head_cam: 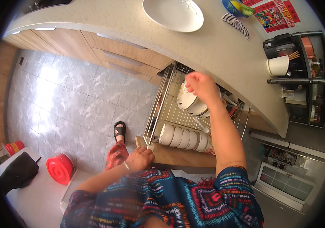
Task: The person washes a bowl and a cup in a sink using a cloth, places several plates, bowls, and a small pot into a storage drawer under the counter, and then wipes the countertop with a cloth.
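Note:
A pulled-out drawer with a wire rack [169, 109] lies before me. My left hand [141, 158], with a bracelet at the wrist, grips the top edge of its wooden drawer front [176, 155] near the left corner. Over the rack is my right hand [201, 85], its fingers curled and slightly blurred. Beneath it, white plates with a yellow pattern [186, 98] lean in the rack, partly covered by the hand and forearm. Whether my fingers touch a plate is hidden. Several white bowls [179, 136] stand nested on their sides along the front, near a white spoon [201, 125].
A large white oval dish [176, 14] rests on the countertop [105, 20] above the drawer. Farther right are a striped cloth [236, 25], a blue basket [231, 8] and a black shelf rack [310, 81]. A red lidded bucket [60, 169] stands at the lower left.

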`<state>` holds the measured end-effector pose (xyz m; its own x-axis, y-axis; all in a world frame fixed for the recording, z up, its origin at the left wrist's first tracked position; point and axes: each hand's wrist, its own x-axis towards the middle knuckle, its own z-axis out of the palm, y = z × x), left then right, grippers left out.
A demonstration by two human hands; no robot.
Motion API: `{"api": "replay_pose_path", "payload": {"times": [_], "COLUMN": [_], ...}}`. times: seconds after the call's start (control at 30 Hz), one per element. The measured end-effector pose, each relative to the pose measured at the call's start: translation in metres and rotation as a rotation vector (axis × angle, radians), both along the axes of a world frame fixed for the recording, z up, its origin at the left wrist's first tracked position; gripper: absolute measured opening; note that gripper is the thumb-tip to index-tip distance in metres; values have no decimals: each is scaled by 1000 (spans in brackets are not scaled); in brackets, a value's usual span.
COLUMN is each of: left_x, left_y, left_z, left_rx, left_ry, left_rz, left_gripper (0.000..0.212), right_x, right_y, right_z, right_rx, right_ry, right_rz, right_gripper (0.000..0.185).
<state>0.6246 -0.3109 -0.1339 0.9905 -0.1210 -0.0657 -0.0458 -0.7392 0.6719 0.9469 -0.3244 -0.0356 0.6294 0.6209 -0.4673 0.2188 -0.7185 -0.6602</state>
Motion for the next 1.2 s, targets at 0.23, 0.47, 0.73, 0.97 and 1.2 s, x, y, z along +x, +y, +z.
{"api": "replay_pose_path", "payload": {"times": [0.23, 0.47, 0.73, 0.97, 1.2], "left_x": [5, 10, 9, 10, 10], "left_y": [-5, -1, 1, 4, 4], "left_z": [0, 8, 15, 19, 18], "left_rx": [6, -34, -16, -7, -17], "left_ry": [24, -86, -8, 93, 100], "left_rz": [-8, 72, 25, -17, -29], "left_gripper": [18, 20, 23, 22, 25], "right_x": [66, 79, 36, -21, -12], "right_y": [99, 127, 19, -78, -85], "right_z": [33, 16, 43, 57, 24], "right_rx": [476, 544, 636, 467, 11], "right_ry": [444, 427, 590, 418, 30], "right_rz": [-404, -564, -486, -449, -337], "right_gripper": [31, 31, 51, 59, 52]}}
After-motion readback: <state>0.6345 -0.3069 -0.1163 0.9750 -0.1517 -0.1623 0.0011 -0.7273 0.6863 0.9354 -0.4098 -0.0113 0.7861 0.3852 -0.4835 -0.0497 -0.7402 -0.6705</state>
